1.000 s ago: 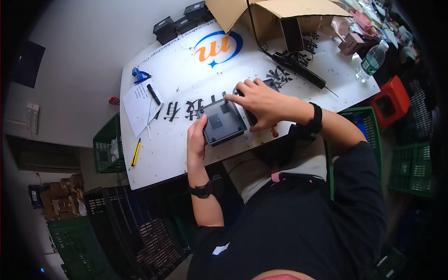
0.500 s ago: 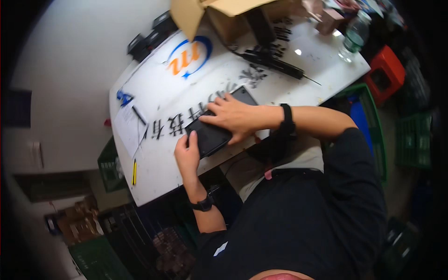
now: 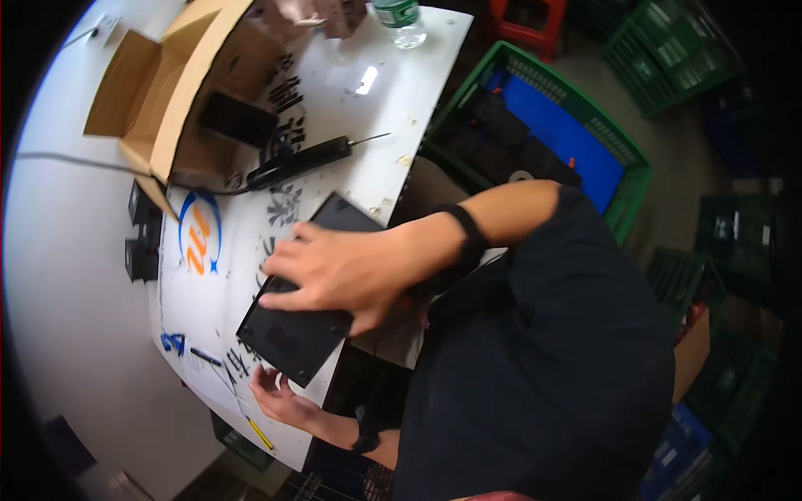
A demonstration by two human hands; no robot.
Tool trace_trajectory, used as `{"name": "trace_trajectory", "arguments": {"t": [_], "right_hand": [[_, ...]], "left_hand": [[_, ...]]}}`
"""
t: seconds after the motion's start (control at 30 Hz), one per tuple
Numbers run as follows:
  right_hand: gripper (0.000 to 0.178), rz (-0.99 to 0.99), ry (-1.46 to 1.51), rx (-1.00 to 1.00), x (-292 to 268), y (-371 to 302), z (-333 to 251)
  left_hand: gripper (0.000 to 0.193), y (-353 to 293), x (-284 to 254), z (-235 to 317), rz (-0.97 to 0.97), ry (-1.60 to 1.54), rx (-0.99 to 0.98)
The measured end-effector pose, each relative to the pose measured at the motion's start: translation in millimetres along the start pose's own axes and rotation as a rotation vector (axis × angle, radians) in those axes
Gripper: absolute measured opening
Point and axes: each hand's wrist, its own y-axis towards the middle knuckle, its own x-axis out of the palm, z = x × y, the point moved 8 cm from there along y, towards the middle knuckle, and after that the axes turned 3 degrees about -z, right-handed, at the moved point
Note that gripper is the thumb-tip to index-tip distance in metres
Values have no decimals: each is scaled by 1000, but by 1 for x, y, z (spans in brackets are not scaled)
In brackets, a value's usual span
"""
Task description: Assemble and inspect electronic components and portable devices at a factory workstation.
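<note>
A flat black rectangular case [image 3: 295, 338] lies near the front edge of the white table [image 3: 388, 92]. My right hand [image 3: 338, 271] is spread across its top, fingertips at the far edge and thumb over the near edge, holding it. The hand hides the middle of the case. By its lower corner is my left hand [image 3: 288, 407], fingers loosely curled and apart, with nothing in them. Beyond the case lies a black power screwdriver [image 3: 301, 163] with a long thin bit and a cable.
An open cardboard box [image 3: 180, 92] stands at the far left, with a dark block [image 3: 238, 119] by it. A bottle [image 3: 401, 21], a pen [image 3: 205, 357] and a yellow cutter [image 3: 261, 433] are on the table. A green crate [image 3: 618, 196] stands to the right.
My view has turned toward the right, bringing the crate into sight. My left hand has come off the case's edge, while my right hand stays across it.
</note>
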Motion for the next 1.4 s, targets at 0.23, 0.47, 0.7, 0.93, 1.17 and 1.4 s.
{"name": "trace_trajectory", "arguments": {"t": [0.23,0.47,0.7,0.93,1.17,1.4], "right_hand": [[103,253,-400,768,-94,-252,57],[95,243,-565,1534,-93,-563,140],[97,184,-639,1852,-51,-749,164],[95,395,-565,2306,41,-813,110],[99,958,-332,2845,88,-827,97],[103,952,-290,2897,122,-807,83]], "left_hand": [[33,-21,31,-5,3,143,-14],[31,-37,124,10,-229,549,176],[34,-74,144,-9,-122,687,234],[36,-78,169,-27,-67,823,446],[38,-64,166,-39,-70,821,418],[37,-70,172,-34,44,890,543]]}}
